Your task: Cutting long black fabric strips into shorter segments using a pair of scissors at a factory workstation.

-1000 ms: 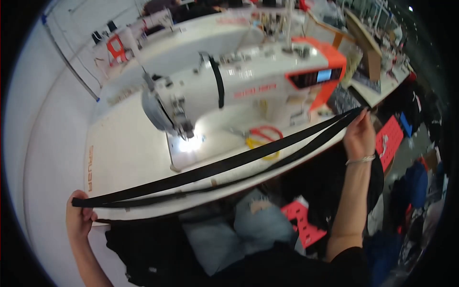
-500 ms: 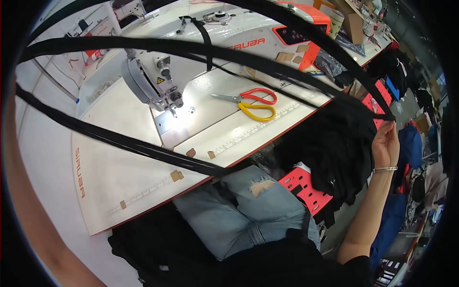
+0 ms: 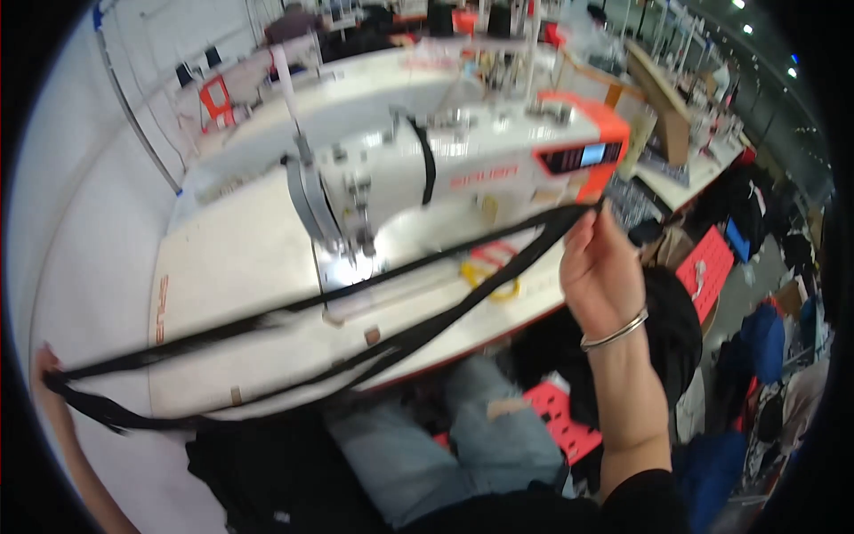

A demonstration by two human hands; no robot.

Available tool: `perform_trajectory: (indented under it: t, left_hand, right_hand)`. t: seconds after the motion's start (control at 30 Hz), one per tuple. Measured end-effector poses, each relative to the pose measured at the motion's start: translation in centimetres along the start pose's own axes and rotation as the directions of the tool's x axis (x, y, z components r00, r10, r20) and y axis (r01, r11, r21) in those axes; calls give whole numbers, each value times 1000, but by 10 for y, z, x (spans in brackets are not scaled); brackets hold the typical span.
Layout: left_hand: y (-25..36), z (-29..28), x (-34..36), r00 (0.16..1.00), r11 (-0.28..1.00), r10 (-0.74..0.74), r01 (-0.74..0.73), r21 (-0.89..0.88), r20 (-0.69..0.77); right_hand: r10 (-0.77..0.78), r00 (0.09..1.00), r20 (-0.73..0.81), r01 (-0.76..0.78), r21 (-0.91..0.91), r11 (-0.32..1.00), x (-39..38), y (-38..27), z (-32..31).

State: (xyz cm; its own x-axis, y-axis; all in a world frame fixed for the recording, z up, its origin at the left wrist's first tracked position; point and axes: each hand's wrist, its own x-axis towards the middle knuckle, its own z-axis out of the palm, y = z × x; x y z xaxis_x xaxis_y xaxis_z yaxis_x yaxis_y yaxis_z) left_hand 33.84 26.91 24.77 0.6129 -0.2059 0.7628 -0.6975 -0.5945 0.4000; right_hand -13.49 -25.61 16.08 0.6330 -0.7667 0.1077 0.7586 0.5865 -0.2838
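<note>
Strip (image 3: 442,320) of black cloth hangs between your two hands in a long, narrow loop, from about half past eight to two o'clock, in front of the table (image 3: 222,267) and over its near edge. Your right hand (image 3: 605,271), at three o'clock with a bracelet (image 3: 616,332) at its wrist, has one end pinched up at the fingertips. Your left hand (image 3: 47,363), far out at half past eight, is at the other end; it is small and blurred, so you can't tell from here just how its fingers close. The two strands run apart in the middle and the lower one sags, so judge the cloth light, soft and limp, with little stiffness of its own and nothing fragile about it. It would likely fold or twist if gripped by one strand, so take hold at the two ends, where the strands meet, with a light pinch. Mind the scissors (image 3: 507,292) lying behind it, just right of the clock's middle, since a slack strand could catch on them. The sewing machine (image 3: 463,160) stands at twelve o'clock, and more black cloth (image 3: 258,463) lies at seven, beside your jeans (image 3: 418,454).
</note>
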Motion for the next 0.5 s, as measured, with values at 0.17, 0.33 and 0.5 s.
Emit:
perform_trajectory:
  t: [0.17, 0.33, 0.5]
  left_hand:
    - [176, 80, -124, 737, 988, 115, -15, -154, 666]
    - [199, 106, -143, 489, 898, 425, -338, -283, 762]
    - [118, 91, -137, 733, 998, 28, -61, 24, 679]
  right_hand:
    - [-358, 923, -139, 332, -179, 926, 16, -41, -47]
    - [-536, 821, -196, 475, -284, 833, -21, -146, -114]
    - [-461, 826, -324, 381, -282, 881, -26, -100, -83]
